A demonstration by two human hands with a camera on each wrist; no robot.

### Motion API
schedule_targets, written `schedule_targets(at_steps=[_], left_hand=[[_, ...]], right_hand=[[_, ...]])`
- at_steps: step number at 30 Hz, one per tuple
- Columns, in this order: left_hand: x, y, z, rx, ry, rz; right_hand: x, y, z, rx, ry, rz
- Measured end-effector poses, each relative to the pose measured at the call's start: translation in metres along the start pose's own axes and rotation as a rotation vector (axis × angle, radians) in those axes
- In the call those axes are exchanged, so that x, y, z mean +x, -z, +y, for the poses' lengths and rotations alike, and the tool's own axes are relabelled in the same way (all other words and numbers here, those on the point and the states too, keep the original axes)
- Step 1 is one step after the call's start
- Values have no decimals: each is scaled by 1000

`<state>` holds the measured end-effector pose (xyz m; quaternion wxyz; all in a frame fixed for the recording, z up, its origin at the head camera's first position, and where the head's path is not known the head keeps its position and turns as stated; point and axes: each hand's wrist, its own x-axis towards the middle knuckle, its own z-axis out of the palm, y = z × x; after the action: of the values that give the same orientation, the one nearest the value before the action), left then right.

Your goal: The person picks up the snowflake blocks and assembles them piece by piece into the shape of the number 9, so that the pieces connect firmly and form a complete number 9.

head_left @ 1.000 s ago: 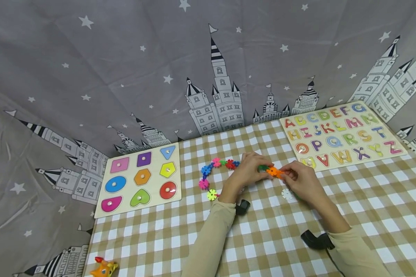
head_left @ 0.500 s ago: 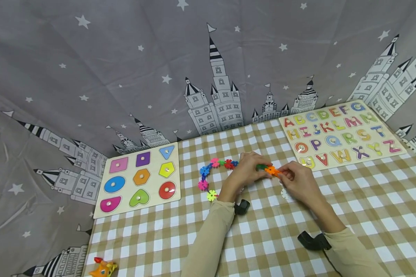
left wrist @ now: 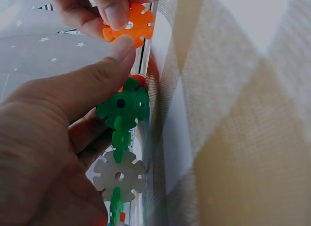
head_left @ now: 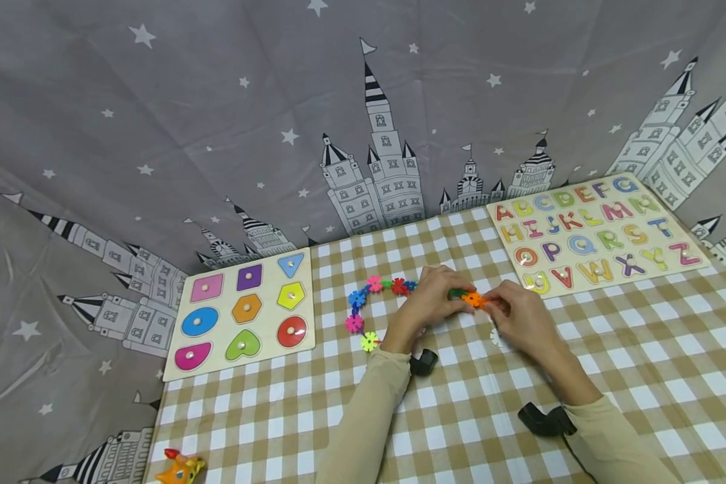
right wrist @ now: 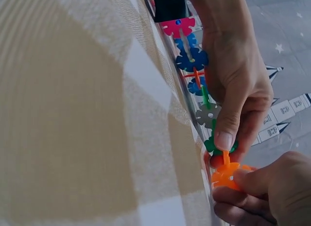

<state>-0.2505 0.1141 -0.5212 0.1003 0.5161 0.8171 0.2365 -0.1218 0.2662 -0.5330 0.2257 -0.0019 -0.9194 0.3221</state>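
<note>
My left hand (head_left: pixel 435 296) pinches the end of a chain of interlocking snowflake discs between thumb and fingers, at an orange disc (right wrist: pixel 226 157) seen edge-on. Directly against it, my right hand (head_left: pixel 526 319) pinches another orange snowflake disc (left wrist: pixel 138 26) by its rim. A green disc (left wrist: pixel 124 104) sits beside my left fingers, followed down the chain by a smaller-looking green one and a whitish disc (left wrist: pixel 119 175). The rest of the chain curves over the cloth past blue, pink (head_left: pixel 355 324) and yellow (head_left: pixel 370 341) discs. My left hand and forearm hide part of it.
A loose white disc (head_left: pixel 495 337) lies partly under my right hand. A shapes puzzle board (head_left: pixel 266 336) lies at left, an alphabet puzzle board (head_left: pixel 559 250) at right. An orange toy figure (head_left: pixel 181 468) stands at the near left. Behind the checked cloth hangs a castle-print curtain (head_left: pixel 218 121).
My right hand has shifted slightly left, bringing its orange disc close against the chain's end and covering more of the loose white disc. My left hand stays nearly still.
</note>
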Motion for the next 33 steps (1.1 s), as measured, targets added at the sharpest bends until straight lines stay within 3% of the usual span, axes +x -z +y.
schedule_targets(at_steps=[6,13,18,28,33], left_hand=[[0,0,-1,-12,15,-4],[2,0,1,10,40,-79],[0,-1,0,-14,62,-71],[1,-3,-1,-32,44,-34],[0,-2,-1,-59,45,-40]], right_hand=[[1,1,2,26,-15,-22],[1,9,3,13,-97,-145],[1,10,5,-23,-89,-205],[0,2,9,-17,-3,-85],[0,1,8,-8,-4,-67]])
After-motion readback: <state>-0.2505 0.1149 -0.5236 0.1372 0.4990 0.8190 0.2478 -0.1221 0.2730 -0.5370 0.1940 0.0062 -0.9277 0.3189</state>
